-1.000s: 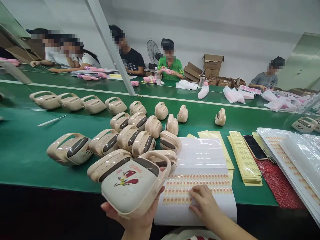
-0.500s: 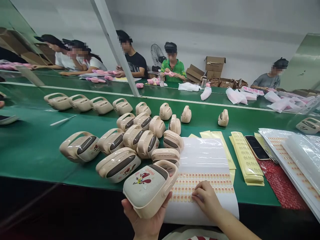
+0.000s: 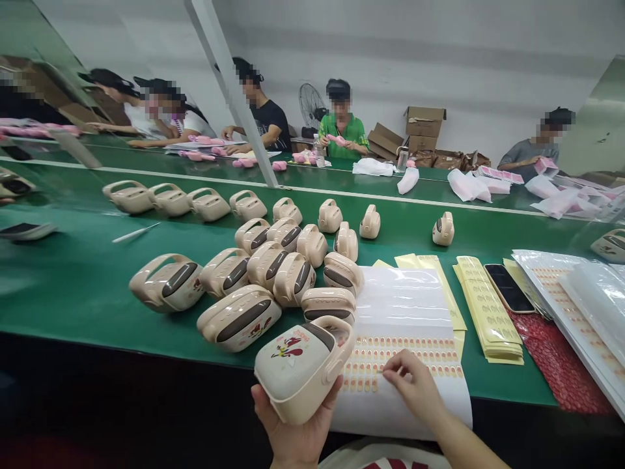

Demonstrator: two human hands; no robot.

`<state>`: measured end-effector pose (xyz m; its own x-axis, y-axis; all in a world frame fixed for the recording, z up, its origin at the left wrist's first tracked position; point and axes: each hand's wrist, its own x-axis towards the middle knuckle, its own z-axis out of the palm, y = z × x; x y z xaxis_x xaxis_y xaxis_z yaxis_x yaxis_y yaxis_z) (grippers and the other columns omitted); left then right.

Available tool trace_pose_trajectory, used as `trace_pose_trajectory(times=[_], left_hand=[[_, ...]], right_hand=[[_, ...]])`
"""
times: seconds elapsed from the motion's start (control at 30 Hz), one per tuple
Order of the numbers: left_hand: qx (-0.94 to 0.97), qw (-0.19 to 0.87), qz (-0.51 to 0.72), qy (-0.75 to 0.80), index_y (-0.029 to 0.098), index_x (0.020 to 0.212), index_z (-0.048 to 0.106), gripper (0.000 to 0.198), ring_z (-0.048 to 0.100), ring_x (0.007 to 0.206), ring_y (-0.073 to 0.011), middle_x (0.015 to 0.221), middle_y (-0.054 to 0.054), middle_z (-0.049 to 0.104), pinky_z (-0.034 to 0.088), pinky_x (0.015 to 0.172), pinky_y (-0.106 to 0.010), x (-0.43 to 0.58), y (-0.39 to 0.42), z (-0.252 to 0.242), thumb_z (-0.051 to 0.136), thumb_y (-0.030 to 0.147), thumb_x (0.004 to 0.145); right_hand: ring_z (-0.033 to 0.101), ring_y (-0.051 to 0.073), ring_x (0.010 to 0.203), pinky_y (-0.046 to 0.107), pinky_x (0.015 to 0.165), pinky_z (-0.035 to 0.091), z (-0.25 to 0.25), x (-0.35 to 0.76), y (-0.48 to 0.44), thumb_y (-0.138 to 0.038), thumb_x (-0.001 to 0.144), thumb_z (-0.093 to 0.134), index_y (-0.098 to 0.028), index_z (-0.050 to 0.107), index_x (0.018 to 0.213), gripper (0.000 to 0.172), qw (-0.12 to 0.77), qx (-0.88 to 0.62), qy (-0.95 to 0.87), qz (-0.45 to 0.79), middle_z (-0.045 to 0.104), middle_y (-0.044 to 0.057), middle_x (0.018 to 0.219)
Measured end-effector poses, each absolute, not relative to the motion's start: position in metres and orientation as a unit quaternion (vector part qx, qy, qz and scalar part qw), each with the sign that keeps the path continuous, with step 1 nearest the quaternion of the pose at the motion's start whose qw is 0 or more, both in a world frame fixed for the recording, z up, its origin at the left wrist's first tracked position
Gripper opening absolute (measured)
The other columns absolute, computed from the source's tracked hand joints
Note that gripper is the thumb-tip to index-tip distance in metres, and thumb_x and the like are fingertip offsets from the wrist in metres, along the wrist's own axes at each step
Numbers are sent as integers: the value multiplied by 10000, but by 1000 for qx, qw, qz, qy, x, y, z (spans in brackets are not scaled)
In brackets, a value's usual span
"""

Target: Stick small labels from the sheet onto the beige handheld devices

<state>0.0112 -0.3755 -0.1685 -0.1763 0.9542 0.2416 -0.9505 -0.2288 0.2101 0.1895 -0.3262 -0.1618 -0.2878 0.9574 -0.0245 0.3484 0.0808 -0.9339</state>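
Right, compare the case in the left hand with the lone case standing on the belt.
The held case lies tilted on the left hand; the lone case stands on end on the green belt. The held case shows its printed cartoon face; the lone case shows a narrow edge. Both are beige with a carry handle.

L hand (image 3: 295, 430) & R hand (image 3: 415, 384) bare, R forearm (image 3: 469, 440) bare too; pale top (image 3: 342, 460) w/ dark red print (image 3: 393, 464) at bottom edge of frame, lower centre
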Motion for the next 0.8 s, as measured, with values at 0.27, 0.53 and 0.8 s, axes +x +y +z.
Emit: trace_pose_trajectory(times=[0.27,0.53,0.8], left_hand=[[198,695,683,-110,270,1274,457,493,457,1204,-193,1299,-25,534,374,979,-336,31,-373,-158,216,484,901],[206,694,688,-50,201,1263,480,489,488,1176,-191,1283,-70,542,377,973,-290,35,-372,-158,251,451,911],[211,693,687,-47,240,1261,482,519,497,1167,-172,1260,-33,567,373,974,-278,38,-370,-156,189,488,911]], right_hand=[[495,122,588,244,551,406,-87,161,-328,-306,685,626,-195,602,672,115,383,-366,-614,585,610,7,669],[465,105,556,219,520,372,-85,159,-323,-185,682,579,-173,577,668,18,320,-420,-664,529,575,-9,636],[448,100,549,216,518,357,-83,156,-322,-128,685,573,-172,544,648,65,296,-446,-689,489,530,-21,628]])
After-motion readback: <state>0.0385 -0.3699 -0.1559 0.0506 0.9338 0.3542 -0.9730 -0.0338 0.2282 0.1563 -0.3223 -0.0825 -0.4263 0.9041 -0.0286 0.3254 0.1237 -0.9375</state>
